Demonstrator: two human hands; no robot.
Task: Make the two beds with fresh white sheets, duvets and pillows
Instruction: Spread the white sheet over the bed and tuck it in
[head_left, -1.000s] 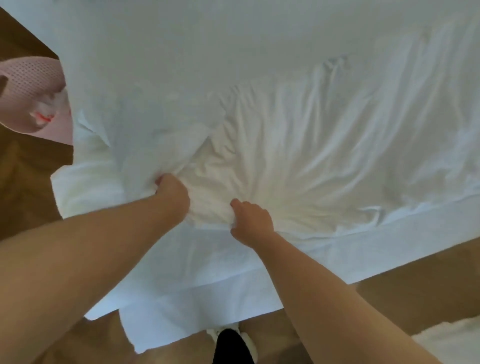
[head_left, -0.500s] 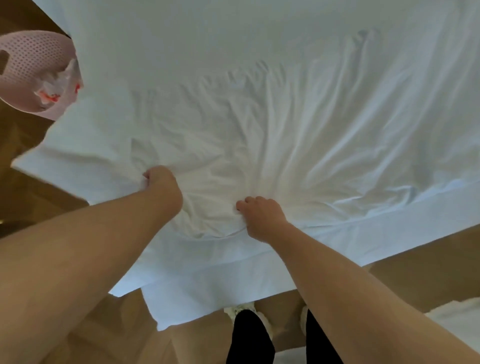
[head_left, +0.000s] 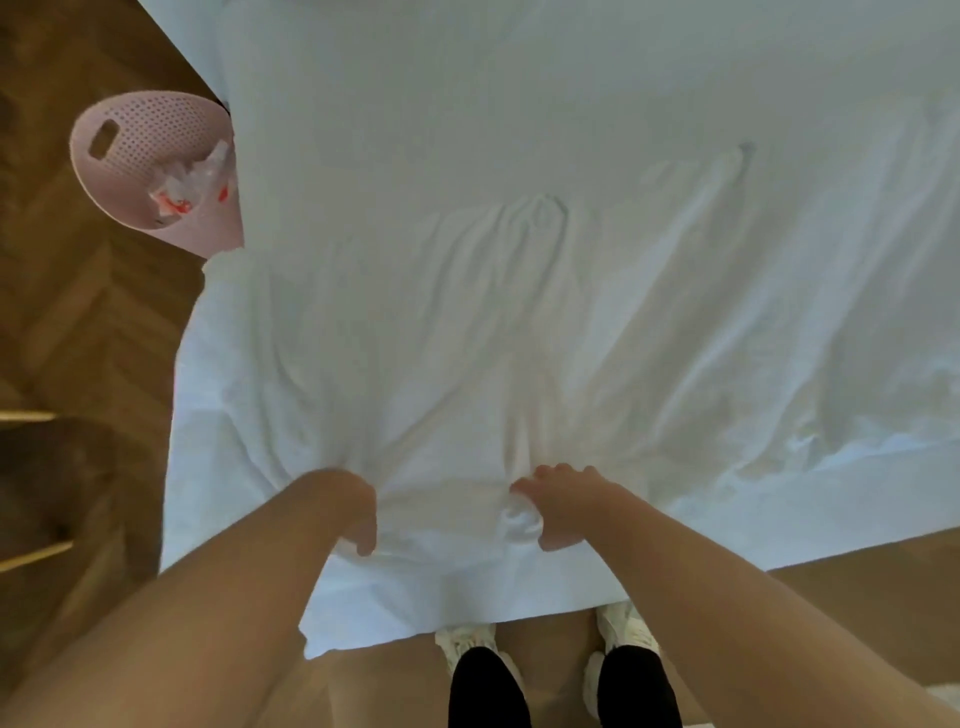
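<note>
White sheet (head_left: 519, 156) spread flat and creased, near edge hanging down, herringbone wood floor (head_left: 78, 338) to the left, pink perforated basket (head_left: 140, 135) beside the sheet's left edge, left hand (head_left: 348, 512) and right hand (head_left: 563, 506) near each other, fingers of both clamped on bunched sheet, white shoes (head_left: 465, 642) below.

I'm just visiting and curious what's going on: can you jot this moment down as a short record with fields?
left grip: hand holds the white sheet near its edge
right grip: hand bunches the same sheet
sheet: spread out, creased toward both hands
basket: pink, perforated, on the wooden floor
shoes: white, by the sheet's hanging edge
</note>
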